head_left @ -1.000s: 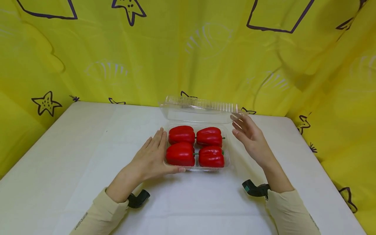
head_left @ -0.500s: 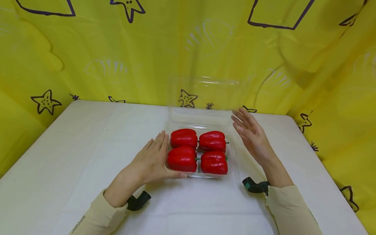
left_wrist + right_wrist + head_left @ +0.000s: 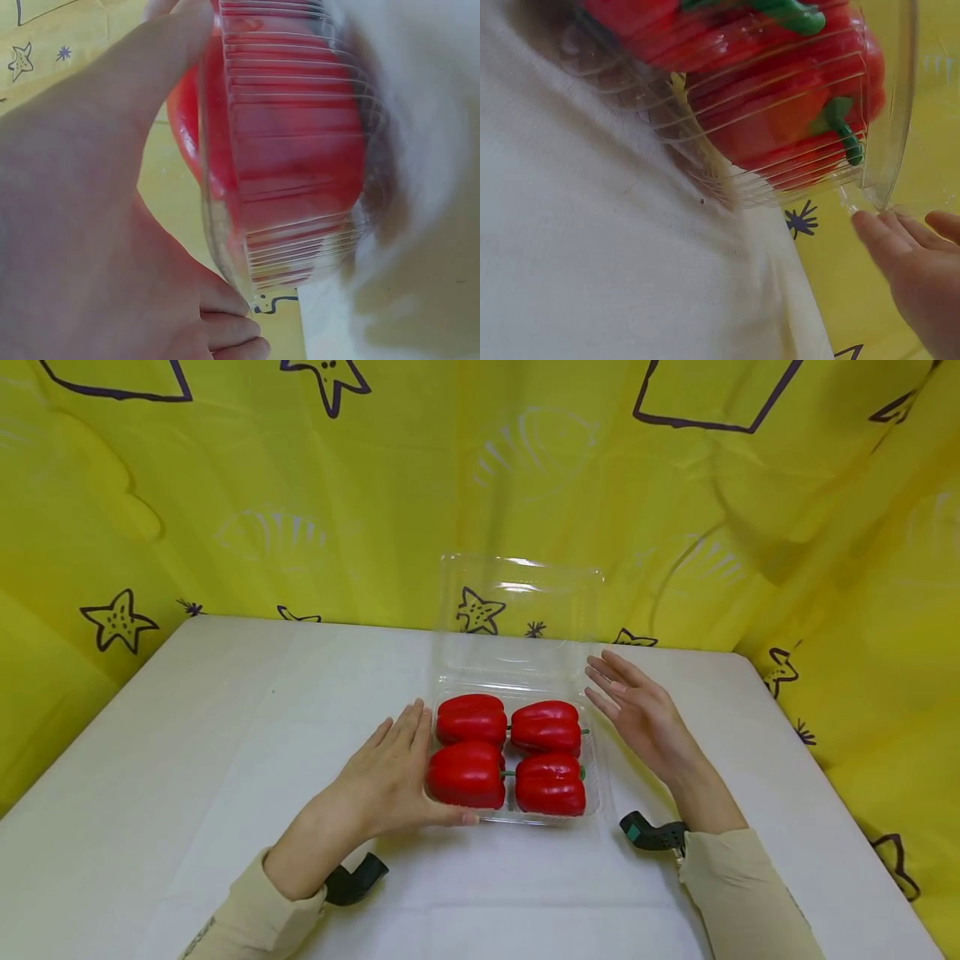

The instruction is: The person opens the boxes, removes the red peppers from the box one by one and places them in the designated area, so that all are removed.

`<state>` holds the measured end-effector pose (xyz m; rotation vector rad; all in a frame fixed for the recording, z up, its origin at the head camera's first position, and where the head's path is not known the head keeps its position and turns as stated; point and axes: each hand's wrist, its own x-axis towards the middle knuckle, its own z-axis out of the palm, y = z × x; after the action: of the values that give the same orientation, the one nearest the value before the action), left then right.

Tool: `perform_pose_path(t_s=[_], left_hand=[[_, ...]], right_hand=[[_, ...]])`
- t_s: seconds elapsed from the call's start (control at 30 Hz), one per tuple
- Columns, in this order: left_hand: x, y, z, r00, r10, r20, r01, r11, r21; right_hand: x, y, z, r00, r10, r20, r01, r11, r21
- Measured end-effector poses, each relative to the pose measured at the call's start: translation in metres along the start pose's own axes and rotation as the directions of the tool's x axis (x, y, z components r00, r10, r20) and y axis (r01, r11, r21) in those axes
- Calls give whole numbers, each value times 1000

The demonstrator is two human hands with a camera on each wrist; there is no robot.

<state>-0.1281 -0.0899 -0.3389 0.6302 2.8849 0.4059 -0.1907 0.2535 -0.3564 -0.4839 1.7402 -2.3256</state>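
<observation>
1. Clear plastic container [image 3: 517,817] sits on the white surface, middle of the head view, between your two hands; ribbed walls, lid [image 3: 522,602] swung open at the far side.
2. Four red peppers lie in it, two by two: far left [image 3: 471,720], far right [image 3: 545,727], near left [image 3: 467,775], near right [image 3: 551,785]. All on their sides, green stems pointing to the right side.
3. Your left hand [image 3: 382,785]: fingers straight and close together along the container's left wall, thumb spread wide from them, running along the near edge. Hand frames the near left corner; no curl round it. Left wrist view: thumb and fingers at the rim, one pepper red through the ribs.
4. Your right hand [image 3: 645,718]: fingers extended, slightly apart, relaxed, gripping nothing. Tips right by the far right corner, where the lid joins; can't tell if they touch. Right wrist view puts them just beside the rim too.
5. Black wrist devices: left one [image 3: 356,878], right one [image 3: 652,832], each by a beige cuff.
6. White surface [image 3: 225,710] under everything; yellow curtain [image 3: 375,485] behind and at both sides, printed with starfish and fish.
</observation>
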Motion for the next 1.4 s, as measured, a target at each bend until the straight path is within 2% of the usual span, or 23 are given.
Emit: perform_pose_path(t_s=[0.37,0.6,0.83,0.97,1.07,1.1,1.23,1.3,1.4], left_hand=[[-6,6,-4,1000,-10,16,10,1000,-10],[-8,9,-5,999,-22,43,22,1000,-8],[-9,9,-5,999,-27,24,26,1000,7],[-8,10,-3,1000,-26,2,26,1000,11],[-7,11,-1,1000,-19,-21,20,1000,24],[-6,11,0,999,-19,-27,19,999,27],[-5,11,1,999,-15,-40,16,1000,10],[-4,11,2,999,-10,-40,9,1000,-13],[-3,9,2,999,-1,-33,0,999,-41]], right_hand=[[-1,-6,2,991,126,-39,-131,976,-174],[-2,-8,2,976,201,-79,-213,961,-178],[-1,-7,3,979,201,-35,-204,968,-148],[-2,-8,5,975,215,-51,-220,957,-187],[-5,-10,7,965,243,-93,-260,913,-314],[-6,-12,9,963,248,-108,-271,886,-376],[-11,-21,13,962,230,-146,-271,745,-610],[-13,-26,16,963,215,-161,-267,689,-674],[-14,-31,21,963,207,-173,-267,648,-713]])
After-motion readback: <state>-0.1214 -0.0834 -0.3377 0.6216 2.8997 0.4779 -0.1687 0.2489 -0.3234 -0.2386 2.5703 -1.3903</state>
